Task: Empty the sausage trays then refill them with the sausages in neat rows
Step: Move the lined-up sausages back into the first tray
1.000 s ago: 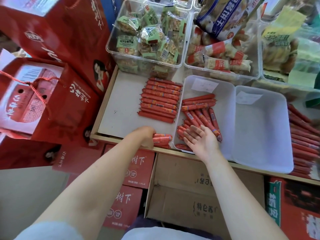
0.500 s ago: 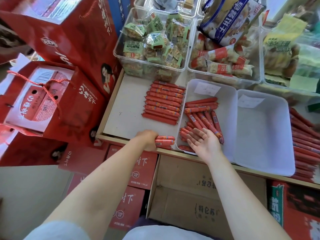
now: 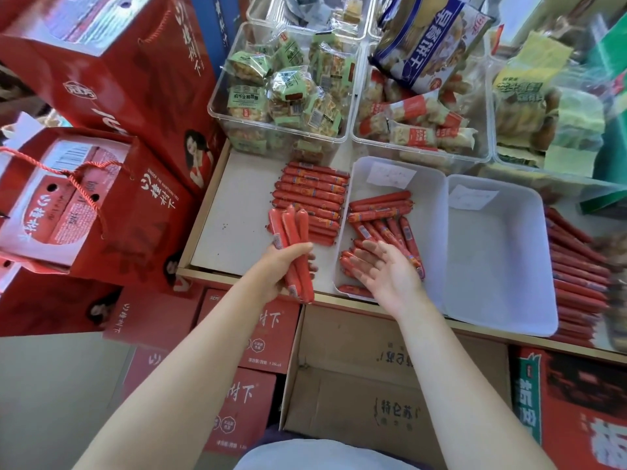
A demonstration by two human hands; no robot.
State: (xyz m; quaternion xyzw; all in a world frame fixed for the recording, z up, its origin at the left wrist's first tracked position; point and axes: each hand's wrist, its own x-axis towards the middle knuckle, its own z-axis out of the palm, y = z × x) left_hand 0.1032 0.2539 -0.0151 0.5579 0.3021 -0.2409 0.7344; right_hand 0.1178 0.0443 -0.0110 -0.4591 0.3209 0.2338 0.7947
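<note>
The left hand [image 3: 288,262] clutches a bundle of sausages [image 3: 293,247], the right hand [image 3: 386,269] hangs released; a loose grip risks spilling them off the tabletop [image 3: 230,228].

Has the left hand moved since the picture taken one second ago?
Yes. The left hand has lifted its bundle of sausages from the shelf's front edge, toward the row of sausages.

Left hand [image 3: 283,266] grips a bundle of sausages [image 3: 294,245], held above the table [image 3: 234,232] just in front of the stacked sausage row [image 3: 310,198]. Right hand [image 3: 386,269] is palm-up, fingers straight, over the near end of the left tray [image 3: 431,212], which holds loose sausages [image 3: 380,215]. Right tray [image 3: 502,259] beside it, more sausages [image 3: 576,276] lined up past it.
</note>
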